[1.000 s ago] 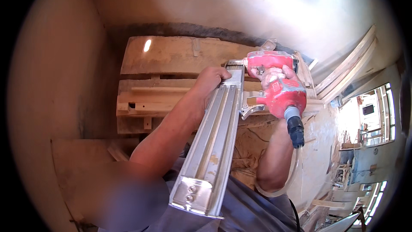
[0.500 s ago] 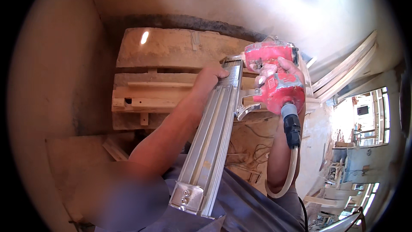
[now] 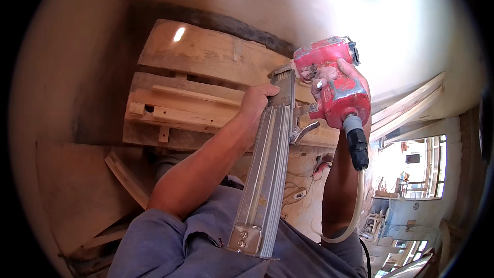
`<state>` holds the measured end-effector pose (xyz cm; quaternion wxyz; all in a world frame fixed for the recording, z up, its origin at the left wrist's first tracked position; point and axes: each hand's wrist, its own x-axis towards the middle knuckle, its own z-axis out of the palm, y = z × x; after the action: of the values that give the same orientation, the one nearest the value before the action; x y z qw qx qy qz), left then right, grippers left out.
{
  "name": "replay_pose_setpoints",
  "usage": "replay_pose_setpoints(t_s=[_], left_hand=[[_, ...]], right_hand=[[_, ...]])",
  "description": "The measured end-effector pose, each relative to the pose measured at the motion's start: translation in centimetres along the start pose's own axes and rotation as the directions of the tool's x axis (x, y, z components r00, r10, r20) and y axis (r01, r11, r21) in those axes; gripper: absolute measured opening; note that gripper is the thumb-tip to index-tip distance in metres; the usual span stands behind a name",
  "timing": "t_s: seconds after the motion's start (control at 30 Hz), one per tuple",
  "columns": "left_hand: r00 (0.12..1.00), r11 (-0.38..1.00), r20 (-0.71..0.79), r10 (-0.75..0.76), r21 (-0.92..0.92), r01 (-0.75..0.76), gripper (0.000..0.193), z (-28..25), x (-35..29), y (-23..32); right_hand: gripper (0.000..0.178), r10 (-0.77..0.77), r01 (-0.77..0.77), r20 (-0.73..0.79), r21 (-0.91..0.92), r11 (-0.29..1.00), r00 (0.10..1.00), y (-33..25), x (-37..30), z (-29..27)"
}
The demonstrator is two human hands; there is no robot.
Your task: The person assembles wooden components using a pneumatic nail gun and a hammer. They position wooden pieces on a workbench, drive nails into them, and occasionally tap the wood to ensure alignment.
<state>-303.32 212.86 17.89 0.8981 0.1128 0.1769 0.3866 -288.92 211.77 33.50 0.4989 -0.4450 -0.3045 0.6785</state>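
A red pneumatic nail gun (image 3: 346,95) is held up in front of my body. My right hand (image 3: 329,78) is wrapped round its red handle, thumb on top. My left hand (image 3: 260,103) grips the upper end of its long grey metal magazine (image 3: 265,167), which slants down toward my lap. A curved metal lever (image 3: 306,133) juts out beside the magazine. From the gun's base, a grey and black hose fitting (image 3: 355,141) leads into a clear air hose (image 3: 355,211), which loops down by my right forearm.
Beyond the gun lies a wooden bench of thick planks (image 3: 200,46), with a holed wooden piece (image 3: 180,118) on it. Long boards (image 3: 411,105) lean against the wall at right. At lower left are a wooden panel (image 3: 77,185) and a loose timber strip (image 3: 128,177). Cables (image 3: 301,190) trail over the floor.
My view has tilted, so the bench now slopes and the lower magazine end appears farther right. The gun's head sits slightly higher. Both hands keep their hold.
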Motion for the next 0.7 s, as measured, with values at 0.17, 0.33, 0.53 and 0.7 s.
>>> replay_pose_setpoints(t_s=[0.17,0.33,0.53,0.7], left_hand=[[0.999,0.999,-0.029,0.022,-0.042,-0.023,0.041,-1.0,-2.1,1.0],[0.998,0.989,-0.022,0.065,-0.13,-0.068,0.035,-1.6,-4.5,1.7],[0.985,0.978,-0.049,0.166,-0.123,-0.171,0.033,-1.0,-6.6,1.8],[0.972,0.97,-0.127,0.195,-0.124,-0.211,0.03,0.7,-9.2,2.0]], right_hand=[[0.029,0.143,-0.147,0.083,0.042,0.988,0.986,0.6,0.7,2.5],[0.027,0.183,-0.205,0.198,0.098,0.974,0.963,1.1,1.5,2.4],[0.027,0.169,-0.219,0.27,0.17,0.961,0.948,1.3,1.3,2.6],[0.03,0.189,-0.226,0.301,0.093,0.97,0.935,1.2,0.9,1.7]])
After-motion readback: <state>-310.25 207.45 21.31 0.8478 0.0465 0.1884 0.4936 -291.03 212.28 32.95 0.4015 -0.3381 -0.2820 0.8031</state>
